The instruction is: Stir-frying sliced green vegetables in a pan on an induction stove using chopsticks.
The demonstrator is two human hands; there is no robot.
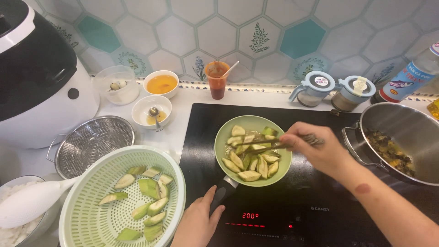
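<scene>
A pale green frying pan (224, 137) stands on the black induction cooktop (201, 123), filled with several wedges of green fruit or vegetable (250, 162). My right hand (315, 148) reaches in from the right and grips a pair of chopsticks (260, 144) whose tips lie among the wedges. My left hand (199, 222) rests at the bottom, its fingers around the pan's dark handle (223, 192). A light green colander (87, 206) at lower left holds several more wedges (146, 199).
A steel pot (411, 128) with dark food sits at right. Behind stand two lidded jars (334, 91), a bottle (409, 75), a cup of red sauce (216, 80), small bowls (151, 110), a metal strainer (93, 142) and a rice cooker (41, 77). A rice bowl with a white paddle (27, 201) is at left.
</scene>
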